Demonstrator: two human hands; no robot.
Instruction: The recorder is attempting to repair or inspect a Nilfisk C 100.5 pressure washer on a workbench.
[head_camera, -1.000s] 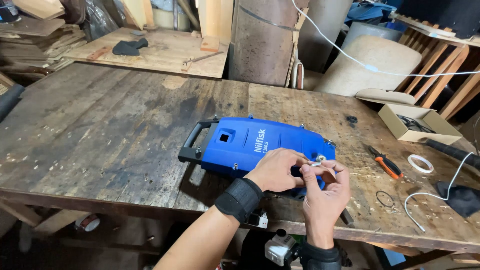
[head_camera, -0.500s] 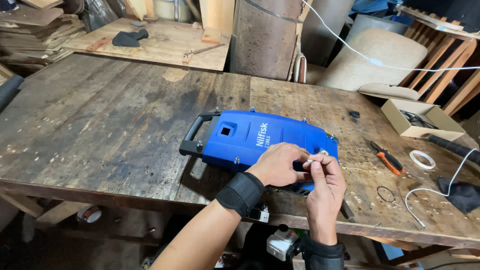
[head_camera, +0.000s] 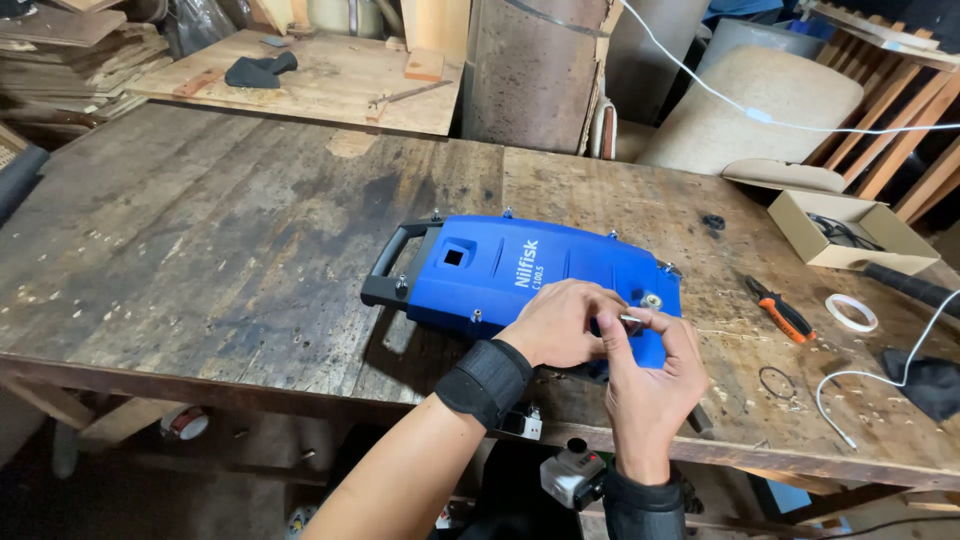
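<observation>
Both the left hand (head_camera: 555, 322) and right hand (head_camera: 650, 375) pinch a small metal fitting (head_camera: 632, 320) over the blue casing (head_camera: 520, 275).

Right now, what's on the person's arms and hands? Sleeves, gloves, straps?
Both hands are bare, with no gloves or rings showing. The left hand has a wide black wrist wrap with a fabric texture. The right hand has a similar black wrap at its wrist. Both forearms are uncovered, with no sleeves in view.

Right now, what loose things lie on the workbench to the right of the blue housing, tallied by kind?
Orange-handled pliers: 1
Roll of white tape: 1
Open cardboard box: 1
Black ring: 1
White cable: 1
Black cloth: 1
Total: 6
</observation>
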